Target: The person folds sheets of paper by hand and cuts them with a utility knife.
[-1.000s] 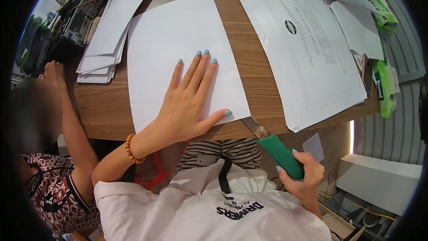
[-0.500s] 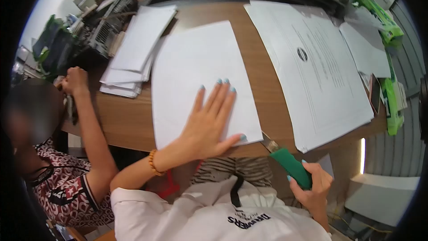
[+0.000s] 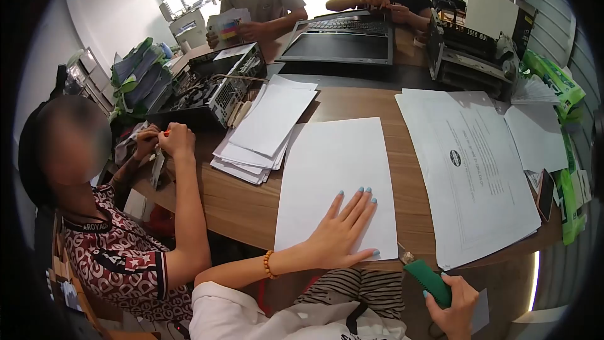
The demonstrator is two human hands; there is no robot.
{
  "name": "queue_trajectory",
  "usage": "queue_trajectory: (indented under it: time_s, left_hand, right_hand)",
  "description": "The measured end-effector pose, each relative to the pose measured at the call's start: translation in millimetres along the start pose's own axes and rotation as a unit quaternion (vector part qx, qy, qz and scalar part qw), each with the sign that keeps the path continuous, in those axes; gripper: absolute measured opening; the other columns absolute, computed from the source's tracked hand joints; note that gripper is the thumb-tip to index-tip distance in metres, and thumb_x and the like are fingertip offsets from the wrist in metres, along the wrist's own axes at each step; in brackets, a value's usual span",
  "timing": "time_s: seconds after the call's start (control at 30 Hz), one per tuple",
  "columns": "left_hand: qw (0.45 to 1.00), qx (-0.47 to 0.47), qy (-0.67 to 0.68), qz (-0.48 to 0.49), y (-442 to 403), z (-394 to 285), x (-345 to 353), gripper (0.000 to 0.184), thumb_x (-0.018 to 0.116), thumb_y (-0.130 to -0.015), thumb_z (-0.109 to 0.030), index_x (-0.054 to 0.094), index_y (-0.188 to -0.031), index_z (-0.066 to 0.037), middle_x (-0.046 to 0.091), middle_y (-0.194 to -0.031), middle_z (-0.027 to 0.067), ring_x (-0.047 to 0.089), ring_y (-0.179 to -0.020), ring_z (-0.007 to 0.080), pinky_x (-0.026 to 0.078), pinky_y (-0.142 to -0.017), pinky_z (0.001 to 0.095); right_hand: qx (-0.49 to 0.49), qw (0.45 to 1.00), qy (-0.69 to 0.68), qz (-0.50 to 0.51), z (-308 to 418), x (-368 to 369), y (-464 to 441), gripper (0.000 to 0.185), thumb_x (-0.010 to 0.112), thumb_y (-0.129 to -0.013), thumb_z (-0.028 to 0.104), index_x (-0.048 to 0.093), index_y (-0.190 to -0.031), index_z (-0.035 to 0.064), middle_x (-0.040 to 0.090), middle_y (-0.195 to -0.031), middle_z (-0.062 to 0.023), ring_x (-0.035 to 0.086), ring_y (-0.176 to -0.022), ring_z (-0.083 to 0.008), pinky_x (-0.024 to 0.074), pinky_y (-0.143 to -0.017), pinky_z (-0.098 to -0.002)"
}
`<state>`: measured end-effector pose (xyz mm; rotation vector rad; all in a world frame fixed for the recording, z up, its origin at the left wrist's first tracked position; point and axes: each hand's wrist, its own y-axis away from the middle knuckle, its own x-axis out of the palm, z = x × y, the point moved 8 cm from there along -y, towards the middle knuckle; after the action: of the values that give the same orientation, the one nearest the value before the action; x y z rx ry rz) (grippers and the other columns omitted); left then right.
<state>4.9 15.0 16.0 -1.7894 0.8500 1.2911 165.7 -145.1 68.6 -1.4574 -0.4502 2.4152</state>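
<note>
My left hand (image 3: 343,230) lies flat on a blank white sheet of paper (image 3: 333,157), fingers spread and the thumb near its front edge. Just past the sheet's front right corner, my right hand (image 3: 456,305) grips a green-handled knife (image 3: 429,282). The knife points toward that corner. Its thin blade is only partly visible at the table edge, and I cannot tell whether it touches the paper.
A stack of cut paper (image 3: 264,123) lies left of the sheet, large printed sheets (image 3: 475,176) to the right. Beyond are an opened computer case (image 3: 214,82), a laptop (image 3: 343,44) and a phone (image 3: 545,195). A co-worker (image 3: 135,258) sits at left; two more people are across the table.
My view has tilted up and shifted left, so the far side of the table and the people there now show. Both hands keep about the same place at the sheet.
</note>
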Motion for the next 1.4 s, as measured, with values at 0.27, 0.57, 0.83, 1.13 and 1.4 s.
queue_trajectory:
  time_s: [0.27,0.57,0.83,1.13,1.4]
  left_hand:
    - [1.000,-0.001,-0.008,0.016,1,0,2,0.079,0.042,-0.087,-0.052,0.023,-0.137,0.008,0.020,-0.143,0.0283,0.016,-0.136,0.0383,0.012,-0.107,0.0539]
    - [1.000,-0.003,0.002,0.019,1,1,1,0.078,0.041,-0.088,-0.050,0.024,-0.136,0.008,0.021,-0.142,0.0289,0.015,-0.136,0.0387,0.010,-0.108,0.0539]
    - [1.000,-0.002,-0.008,0.019,0,0,3,0.078,0.041,-0.088,-0.050,0.024,-0.136,0.009,0.021,-0.142,0.0290,0.015,-0.136,0.0387,0.010,-0.108,0.0537]
    - [1.000,-0.001,0.006,0.014,0,0,2,0.078,0.042,-0.087,-0.050,0.024,-0.136,0.009,0.021,-0.142,0.0293,0.015,-0.136,0.0390,0.010,-0.108,0.0545]
    - [1.000,-0.005,0.002,0.019,1,0,2,0.080,0.042,-0.087,-0.051,0.024,-0.136,0.010,0.021,-0.142,0.0298,0.015,-0.136,0.0396,0.010,-0.107,0.0554]
  right_hand:
    - [0.027,1.000,0.007,-0.011,-13,9,10,0.037,0.072,-0.059,0.012,0.053,-0.088,0.0006,0.055,-0.068,-0.0130,0.056,-0.058,-0.0298,0.0432,-0.052,-0.0378]
    - [0.030,0.999,0.003,-0.012,-16,9,6,0.036,0.071,-0.058,0.011,0.053,-0.088,0.0017,0.055,-0.070,-0.0129,0.056,-0.059,-0.0300,0.0434,-0.053,-0.0372]
    - [0.025,1.000,0.007,-0.012,-11,10,1,0.035,0.070,-0.058,0.010,0.053,-0.087,0.0017,0.055,-0.070,-0.0129,0.056,-0.059,-0.0302,0.0435,-0.054,-0.0370]
    - [0.020,1.000,0.006,-0.007,-11,9,-1,0.036,0.071,-0.059,0.010,0.053,-0.088,0.0008,0.055,-0.070,-0.0135,0.056,-0.059,-0.0308,0.0435,-0.054,-0.0374]
    - [0.013,0.999,0.016,-0.024,-10,19,0,0.036,0.071,-0.061,0.009,0.054,-0.091,0.0006,0.054,-0.075,-0.0139,0.055,-0.060,-0.0307,0.0436,-0.054,-0.0379]
